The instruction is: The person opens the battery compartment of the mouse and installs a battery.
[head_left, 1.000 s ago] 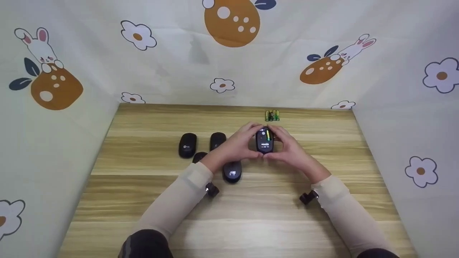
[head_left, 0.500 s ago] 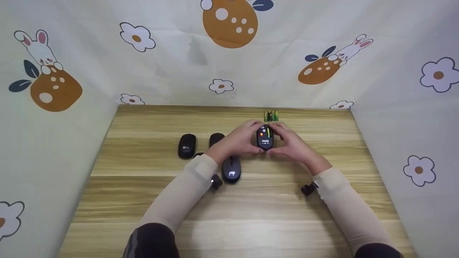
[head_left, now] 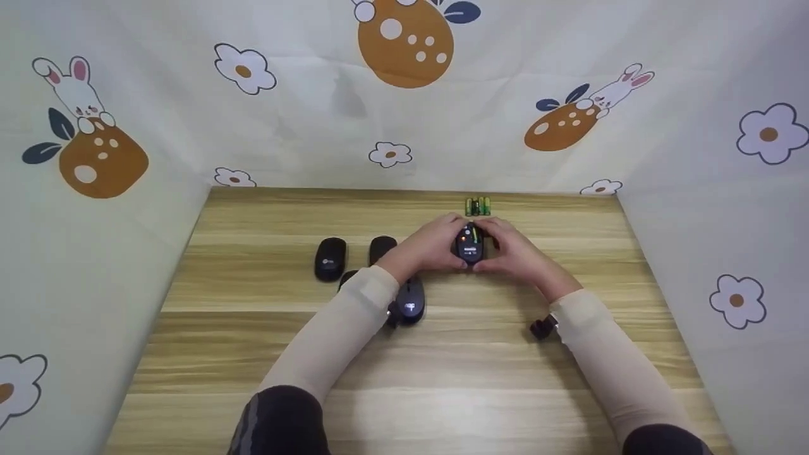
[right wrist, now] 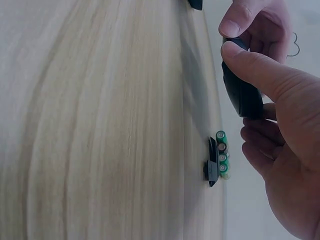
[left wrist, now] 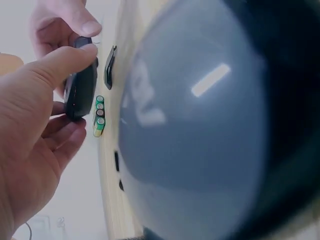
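Note:
A black computer mouse [head_left: 469, 248] is held upside down, its underside facing up, between my two hands. A battery with a bright yellow-green side lies in its open compartment, and a small orange light glows on the underside. My left hand [head_left: 435, 245] grips the left side, thumb at the near end and fingers at the far end. My right hand [head_left: 517, 254] grips the right side in the same way. Both wrist views show the mouse [right wrist: 241, 89] raised above the table. A loose black cover [right wrist: 211, 162] lies on the table beside several green batteries [right wrist: 223, 152].
The batteries [head_left: 478, 206] stand in a row near the table's back edge. Left of my hands lie a black mouse [head_left: 330, 260], another black mouse [head_left: 383, 246] and a grey mouse [head_left: 411, 302]; one more is mostly hidden by my left sleeve [head_left: 335, 328]. Patterned cloth walls surround the table.
The orange light on the mouse's underside has come on since a second ago. My left forearm has shifted slightly right and forward; both hands keep their grip.

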Tool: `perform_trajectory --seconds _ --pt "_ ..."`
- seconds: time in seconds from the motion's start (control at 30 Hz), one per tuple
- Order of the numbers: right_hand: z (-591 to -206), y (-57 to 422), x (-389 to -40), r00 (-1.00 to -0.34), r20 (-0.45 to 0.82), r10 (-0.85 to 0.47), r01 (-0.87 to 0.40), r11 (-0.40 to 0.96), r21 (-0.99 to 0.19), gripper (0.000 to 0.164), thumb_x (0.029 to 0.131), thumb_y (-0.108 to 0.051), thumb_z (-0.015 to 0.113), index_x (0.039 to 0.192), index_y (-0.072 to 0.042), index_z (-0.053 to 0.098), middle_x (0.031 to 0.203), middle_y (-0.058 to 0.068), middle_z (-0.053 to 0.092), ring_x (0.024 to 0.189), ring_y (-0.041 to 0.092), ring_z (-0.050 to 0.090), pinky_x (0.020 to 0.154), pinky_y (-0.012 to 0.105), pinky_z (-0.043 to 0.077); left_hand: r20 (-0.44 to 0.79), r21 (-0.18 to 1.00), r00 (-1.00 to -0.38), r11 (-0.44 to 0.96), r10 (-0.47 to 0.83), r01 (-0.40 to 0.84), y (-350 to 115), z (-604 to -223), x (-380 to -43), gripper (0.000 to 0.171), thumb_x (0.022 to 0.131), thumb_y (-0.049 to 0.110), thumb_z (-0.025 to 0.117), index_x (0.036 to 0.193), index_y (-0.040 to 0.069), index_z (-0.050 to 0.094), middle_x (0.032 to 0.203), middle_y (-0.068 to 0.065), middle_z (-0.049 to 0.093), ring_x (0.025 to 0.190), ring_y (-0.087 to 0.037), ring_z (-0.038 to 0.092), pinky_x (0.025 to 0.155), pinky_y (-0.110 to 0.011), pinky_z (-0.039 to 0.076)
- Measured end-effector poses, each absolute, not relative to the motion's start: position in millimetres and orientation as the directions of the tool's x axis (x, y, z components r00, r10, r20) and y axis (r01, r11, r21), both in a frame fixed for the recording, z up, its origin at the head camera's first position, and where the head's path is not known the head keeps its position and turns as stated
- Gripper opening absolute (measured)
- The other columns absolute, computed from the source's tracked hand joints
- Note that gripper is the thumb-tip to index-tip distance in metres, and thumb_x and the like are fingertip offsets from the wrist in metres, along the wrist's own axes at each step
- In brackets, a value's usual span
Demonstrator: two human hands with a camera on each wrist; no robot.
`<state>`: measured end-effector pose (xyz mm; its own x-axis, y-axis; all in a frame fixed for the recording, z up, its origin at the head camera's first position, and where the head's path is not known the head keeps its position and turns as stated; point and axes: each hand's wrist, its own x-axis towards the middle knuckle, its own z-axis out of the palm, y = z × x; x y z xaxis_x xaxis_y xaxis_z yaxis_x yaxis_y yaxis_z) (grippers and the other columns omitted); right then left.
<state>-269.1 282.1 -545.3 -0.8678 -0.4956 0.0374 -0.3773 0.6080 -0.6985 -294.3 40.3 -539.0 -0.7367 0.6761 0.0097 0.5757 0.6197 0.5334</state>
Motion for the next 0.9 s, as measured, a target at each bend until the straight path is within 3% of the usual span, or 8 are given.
perform_trajectory --seconds 0.47,0.9 --pt "-561.7 286.2 -282.3 -0.863 0.06 -0.501 -0.403 0.612 -0.68 0.093 0.083 -0.019 0.101 0.161 -0.006 0.054 0.159 0.012 0.056 0.15 0.033 0.043 0.129 0.049 0.032 -0.042 0.493 -0.74 0.658 0.671 0.569 52.0 -540.8 -304.2 0.081 0.082 0.022 0.098 0.151 0.003 0.059 0.147 -0.014 0.06 0.133 -0.029 0.061 0.121 -0.039 0.047" --pt "-567.5 285.7 -284.4 -0.857 0.107 -0.504 -0.441 0.611 -0.658 0.094 0.079 -0.02 0.102 0.158 -0.001 0.056 0.154 0.019 0.06 0.145 0.041 0.046 0.126 0.057 0.034 -0.063 0.487 -0.746 0.673 0.662 0.556 55.6 -543.4 -305.9 0.081 0.083 0.022 0.097 0.151 0.0 0.057 0.148 -0.017 0.059 0.134 -0.03 0.061 0.121 -0.038 0.047"
